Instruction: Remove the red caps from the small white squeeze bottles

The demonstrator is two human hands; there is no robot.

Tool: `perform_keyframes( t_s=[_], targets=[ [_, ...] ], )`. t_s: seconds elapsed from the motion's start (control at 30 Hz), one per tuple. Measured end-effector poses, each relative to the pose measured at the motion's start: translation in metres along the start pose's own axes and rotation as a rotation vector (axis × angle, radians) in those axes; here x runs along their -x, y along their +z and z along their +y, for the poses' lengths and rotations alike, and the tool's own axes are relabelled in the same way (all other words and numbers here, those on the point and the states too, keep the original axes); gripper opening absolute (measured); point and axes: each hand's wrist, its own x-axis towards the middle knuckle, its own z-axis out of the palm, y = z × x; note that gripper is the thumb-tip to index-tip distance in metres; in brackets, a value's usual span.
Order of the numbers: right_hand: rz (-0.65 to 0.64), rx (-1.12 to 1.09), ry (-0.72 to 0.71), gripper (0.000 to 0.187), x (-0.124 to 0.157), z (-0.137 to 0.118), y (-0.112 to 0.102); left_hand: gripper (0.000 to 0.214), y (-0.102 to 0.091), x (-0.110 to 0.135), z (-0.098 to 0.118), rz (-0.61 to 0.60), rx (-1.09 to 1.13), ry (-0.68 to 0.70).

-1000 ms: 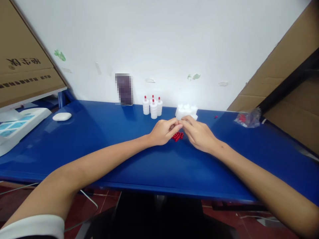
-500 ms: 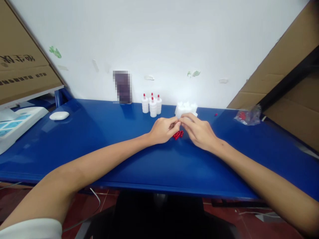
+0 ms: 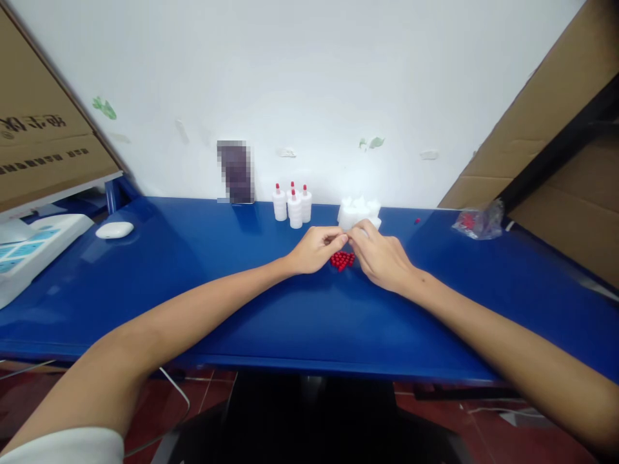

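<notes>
Two bare hands meet over a small pile of red caps [image 3: 342, 260] lying mid-table on a blue table [image 3: 193, 283]. The left hand [image 3: 315, 249] and right hand [image 3: 380, 258] both have their fingers curled, tips pinched together and touching each other just behind the caps; anything between them is too small to make out. A white heap [image 3: 358, 211] sits just behind the caps, with three bottles [image 3: 291, 205] behind and left. A mouse [image 3: 114, 229] lies far left of the caps and a bag [image 3: 476, 222] far right.

Bare forearms lead to the left hand [image 3: 316, 248] and right hand [image 3: 380, 258]; a white sleeve [image 3: 68, 446] cuffs the left arm at 7 o'clock.
</notes>
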Motion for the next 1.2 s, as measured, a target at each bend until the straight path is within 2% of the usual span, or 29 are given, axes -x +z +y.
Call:
perform_keyframes(
  t_s=[0.13,0.2,0.3,0.37,0.47,0.57,0.8,1.0,1.1,1.2],
  targets=[
    [0.057,-0.020,0.027,0.034,-0.001,0.005,-0.002,0.045,0.000,0.001,0.001,0.018,-0.010,-0.002],
    [0.123,-0.069,0.053,0.030,-0.003,0.012,-0.005,0.043,0.000,0.001,0.001,0.085,-0.016,-0.010],
    [0.293,-0.169,0.151,0.020,-0.004,0.030,-0.006,0.039,0.000,-0.002,-0.001,0.240,-0.031,-0.065],
    [0.356,-0.231,0.234,0.016,-0.004,0.044,-0.005,0.037,-0.002,-0.004,-0.004,0.277,-0.079,-0.136],
    [0.358,-0.322,0.338,0.019,-0.004,0.063,-0.002,0.036,-0.006,-0.005,-0.007,0.172,-0.255,-0.216],
    [0.371,-0.393,0.439,0.027,-0.005,0.075,0.000,0.035,-0.012,-0.004,-0.008,0.041,-0.457,-0.225],
    [0.482,-0.355,0.421,0.035,-0.007,0.082,0.004,0.035,-0.028,-0.008,-0.020,-0.091,-0.399,-0.202],
    [0.486,-0.347,0.376,0.037,-0.007,0.085,0.010,0.035,-0.032,-0.004,-0.024,-0.166,-0.647,-0.125],
    [0.489,-0.348,0.382,0.034,-0.009,0.087,0.014,0.036,-0.031,-0.002,-0.023,-0.190,-0.645,-0.122],
    [0.497,-0.375,0.450,0.033,-0.011,0.088,0.018,0.035,-0.031,-0.002,-0.022,-0.189,-0.635,-0.133]
  ],
)
